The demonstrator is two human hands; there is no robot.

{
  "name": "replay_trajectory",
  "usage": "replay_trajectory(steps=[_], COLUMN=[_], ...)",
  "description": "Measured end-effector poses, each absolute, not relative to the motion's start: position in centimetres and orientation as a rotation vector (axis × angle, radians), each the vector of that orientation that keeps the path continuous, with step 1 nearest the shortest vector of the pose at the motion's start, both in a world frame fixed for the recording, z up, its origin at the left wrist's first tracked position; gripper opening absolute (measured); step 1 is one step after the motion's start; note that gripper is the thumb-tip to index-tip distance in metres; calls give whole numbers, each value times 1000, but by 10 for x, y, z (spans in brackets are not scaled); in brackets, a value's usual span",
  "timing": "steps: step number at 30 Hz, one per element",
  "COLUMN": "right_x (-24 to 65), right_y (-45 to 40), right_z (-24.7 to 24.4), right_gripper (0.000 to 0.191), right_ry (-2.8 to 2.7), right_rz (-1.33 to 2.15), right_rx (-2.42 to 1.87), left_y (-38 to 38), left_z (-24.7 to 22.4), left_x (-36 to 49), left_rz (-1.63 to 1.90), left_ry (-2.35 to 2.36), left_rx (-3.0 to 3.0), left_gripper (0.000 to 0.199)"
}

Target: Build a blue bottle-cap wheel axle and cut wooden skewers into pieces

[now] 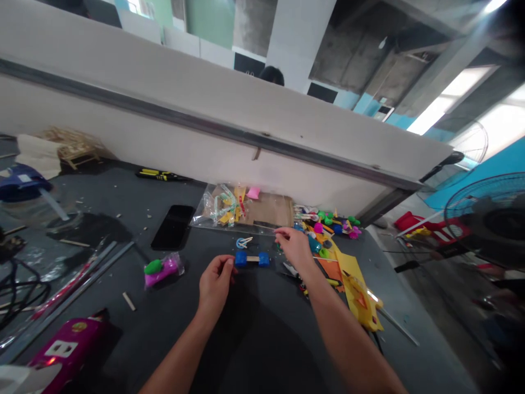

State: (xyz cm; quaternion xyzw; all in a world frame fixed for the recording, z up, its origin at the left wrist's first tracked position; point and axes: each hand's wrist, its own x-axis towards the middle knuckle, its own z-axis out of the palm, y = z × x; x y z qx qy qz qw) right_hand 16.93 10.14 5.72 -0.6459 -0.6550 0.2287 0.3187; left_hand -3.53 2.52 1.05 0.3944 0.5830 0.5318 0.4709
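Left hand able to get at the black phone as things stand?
Likely yes: the black phone lies ahead and to the side of the left hand, and the plastic bag of green and pink pieces sits beside that line, not across it.

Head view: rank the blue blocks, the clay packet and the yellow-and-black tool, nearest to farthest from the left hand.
Left hand:
1. Blue blocks, just to its right.
2. Clay packet, to its left.
3. Yellow-and-black tool, farther up, by the wall.
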Motion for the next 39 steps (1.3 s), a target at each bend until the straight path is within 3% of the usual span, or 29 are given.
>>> replay_trajectory(steps=[6,10,17,24,31,39], right_x=[252,280,269,238,139,125], right_y=[88,81,88,68,21,36], right_z=[54,40,33,67,87,81], right_gripper=[20,19,14,13,14,20], right_ry=[-1827,-2100,-2276,-2223,-974,-605], right_rz=[230,198,219,173,1308,1334], right_rx=[-2093,-2270,-2196,-1890,-1051,-902], left_y=[17,15,12,8,6,-5], left_z=[14,10,11,14,29,38], left_x=[-36,-31,-30,-34,-28,-39], left_rz=[1200,1152,1148,1193,1036,1033], left_ry=[1563,1495,1453,1397,1023,772], left_rx=[1299,1402,1383,1318,1086,887], left_gripper=[40,27,25,26,25,30])
